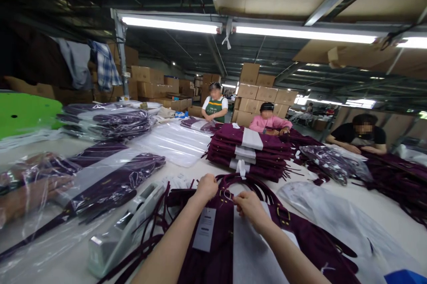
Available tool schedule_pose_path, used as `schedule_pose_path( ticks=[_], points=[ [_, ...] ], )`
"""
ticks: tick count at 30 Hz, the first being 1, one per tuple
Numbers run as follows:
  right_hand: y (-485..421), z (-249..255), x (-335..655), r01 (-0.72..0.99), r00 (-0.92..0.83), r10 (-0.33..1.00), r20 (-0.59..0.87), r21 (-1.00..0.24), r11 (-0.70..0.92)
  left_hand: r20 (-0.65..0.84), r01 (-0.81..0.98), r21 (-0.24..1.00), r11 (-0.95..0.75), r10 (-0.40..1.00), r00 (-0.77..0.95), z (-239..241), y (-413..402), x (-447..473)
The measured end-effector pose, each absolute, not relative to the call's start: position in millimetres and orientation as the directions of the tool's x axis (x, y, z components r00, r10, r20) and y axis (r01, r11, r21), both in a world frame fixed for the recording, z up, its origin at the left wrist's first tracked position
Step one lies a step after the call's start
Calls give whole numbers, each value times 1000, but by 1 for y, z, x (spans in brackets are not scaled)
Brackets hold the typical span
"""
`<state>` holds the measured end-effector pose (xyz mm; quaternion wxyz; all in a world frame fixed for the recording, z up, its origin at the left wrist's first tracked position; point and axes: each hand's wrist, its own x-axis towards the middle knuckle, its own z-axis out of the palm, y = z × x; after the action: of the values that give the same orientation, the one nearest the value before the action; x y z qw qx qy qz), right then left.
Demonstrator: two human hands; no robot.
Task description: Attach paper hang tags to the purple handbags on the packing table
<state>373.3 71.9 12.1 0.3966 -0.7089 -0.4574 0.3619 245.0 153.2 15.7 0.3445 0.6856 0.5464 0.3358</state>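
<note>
"Bag (223, 242), where?"
"Lower centre of the frame, beneath the left hand (207, 187) and right hand (250, 207)."
"Gripping?"
"Right pinches a thin white loop (228, 196); left is curled closed, contents hidden."

Overhead, a left fluorescent tube (170, 25) and a longer right fluorescent tube (303, 35) are glowing, with a white strip (227, 37) dangling between them, while a grey garment (76, 62) and a blue plaid shirt (104, 65) are hanging left of a metal post (121, 48). Brown cartons (148, 74) are standing stacked behind. A person in a green apron (216, 107), a person in pink (278, 122) and a person in black (379, 135) are working beyond the tabletop, and a bright green panel (28, 113) is jutting in at the left edge.
</note>
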Motion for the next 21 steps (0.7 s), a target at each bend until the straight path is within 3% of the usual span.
schedule_pose_path(
  ticks=[9, 21],
  points=[
    [78, 12, 371, 217, 299, 895, -331, -890, -401, -110, 639, 763, -96, 955, 274, -4, 167, 268],
    [84, 18, 376, 164, 292, 819, -493, -818, -551, -251, 459, 887, 44, 881, 401, 3, 166, 265]
  ],
)
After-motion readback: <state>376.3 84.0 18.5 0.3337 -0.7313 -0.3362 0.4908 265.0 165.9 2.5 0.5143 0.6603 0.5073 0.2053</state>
